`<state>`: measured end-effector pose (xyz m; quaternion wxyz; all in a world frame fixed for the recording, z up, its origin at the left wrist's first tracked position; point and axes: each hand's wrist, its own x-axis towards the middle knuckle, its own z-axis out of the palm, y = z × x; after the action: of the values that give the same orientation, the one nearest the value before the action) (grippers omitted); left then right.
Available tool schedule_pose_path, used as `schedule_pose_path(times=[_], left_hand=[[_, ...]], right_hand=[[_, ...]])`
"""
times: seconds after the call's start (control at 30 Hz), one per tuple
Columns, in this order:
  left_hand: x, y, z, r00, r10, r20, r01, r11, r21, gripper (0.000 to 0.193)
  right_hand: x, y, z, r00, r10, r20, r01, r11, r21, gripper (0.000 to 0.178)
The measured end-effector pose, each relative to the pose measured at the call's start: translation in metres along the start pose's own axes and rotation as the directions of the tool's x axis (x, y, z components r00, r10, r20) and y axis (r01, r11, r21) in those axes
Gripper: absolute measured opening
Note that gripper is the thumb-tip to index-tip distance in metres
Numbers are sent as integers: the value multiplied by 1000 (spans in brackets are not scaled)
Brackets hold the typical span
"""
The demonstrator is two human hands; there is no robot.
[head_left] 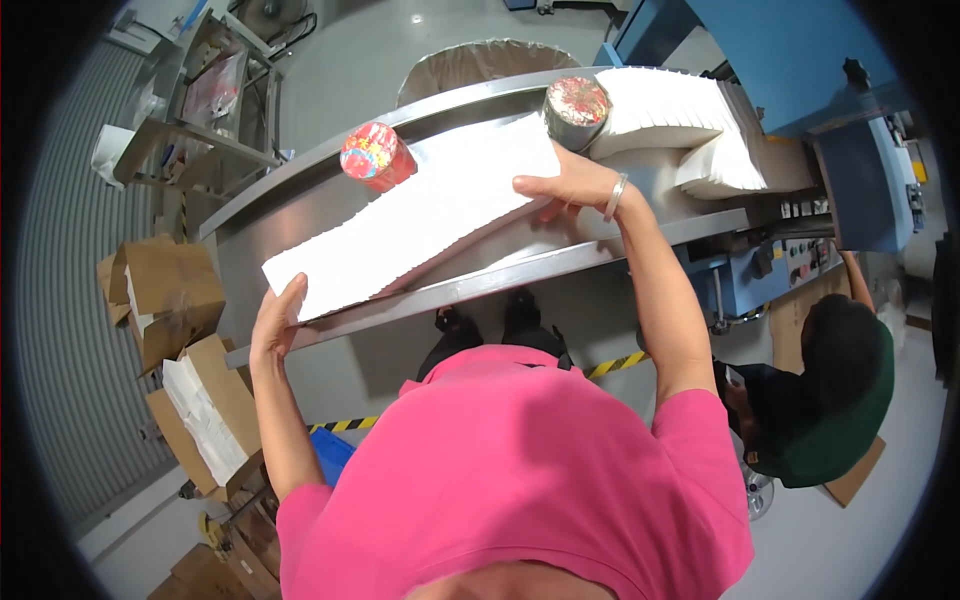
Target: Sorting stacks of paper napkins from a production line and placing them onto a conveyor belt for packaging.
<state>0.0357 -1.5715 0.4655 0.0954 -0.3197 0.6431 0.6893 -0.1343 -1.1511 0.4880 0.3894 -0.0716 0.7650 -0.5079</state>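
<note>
Paper stack (420,215) has its ends in the half-curled left hand (274,320) and right hand (582,182) over the desk (540,268), probably for moving, which next needs steady holding.

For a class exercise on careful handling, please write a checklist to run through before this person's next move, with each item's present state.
1. Left hand gripping one end of the white stack: ok.
2. Right hand gripping the other end: ok.
3. Stack fully supported by the metal trough beneath: cannot tell, underside hidden.
4. Stack clear of the left cylinder: cannot tell, contact unclear.
5. Wrists free of jewellery: not ok, bracelet on the right.
6. Both cylinders upright: cannot tell from this fisheye view.
</note>
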Motion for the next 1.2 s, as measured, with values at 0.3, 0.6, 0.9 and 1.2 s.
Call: schedule_pose_path(times=[0.3,0.6,0.9,1.2], left_hand=[[13,-16,-12,998,68,7,-68,998,5,72],[19,-4,1,996,42,75,-46,998,50,70],[11,-7,-9,998,-2,70,3,1000,-17,71],[13,0,-4,995,16,94,-12,999,-38,62]], right_hand=[[-6,-47,62,477,-728,-492,-174,470,-865,48],[181,-91,162,858,-328,-395,-70,687,-723,101],[-31,-133,66,394,-652,-648,437,753,-492,80],[-73,48,-50,439,-232,-868,-193,919,-343,82]])
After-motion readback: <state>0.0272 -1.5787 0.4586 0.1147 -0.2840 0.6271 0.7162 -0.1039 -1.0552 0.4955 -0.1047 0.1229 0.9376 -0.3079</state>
